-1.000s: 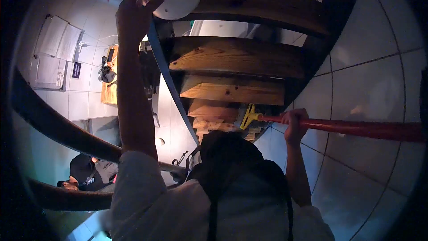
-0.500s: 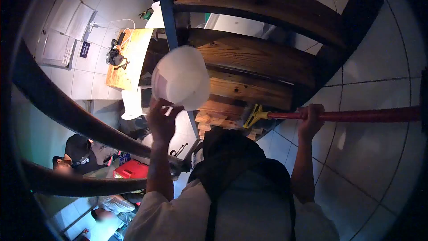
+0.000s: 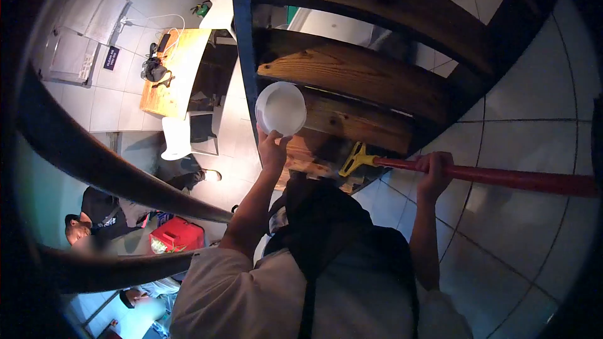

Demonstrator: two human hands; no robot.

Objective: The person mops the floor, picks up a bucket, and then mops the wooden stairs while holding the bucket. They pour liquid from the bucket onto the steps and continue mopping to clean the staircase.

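Note:
My left hand [image 3: 272,149] grips the rim of a white plastic bucket [image 3: 281,108], held out in front of me over the wooden stair treads [image 3: 352,75]; its open mouth faces me. My right hand [image 3: 434,172] is closed round a red pole [image 3: 502,177] that ends in a yellow clamp head [image 3: 355,158] near the lower steps. The pole runs off to the right along the tiled wall [image 3: 534,100]. A dark apron or strap [image 3: 326,226] hangs over my light shirt.
A dark curved handrail [image 3: 107,169] sweeps across the left. Below are a wooden table [image 3: 169,75] with cables and small items, a white chair [image 3: 176,138], a red box [image 3: 178,236] and two people, one in a dark top [image 3: 100,213].
My left arm has come down from high overhead, and the bucket now sits lower and farther out with its mouth turned towards me. The view has tilted, showing more floor below.

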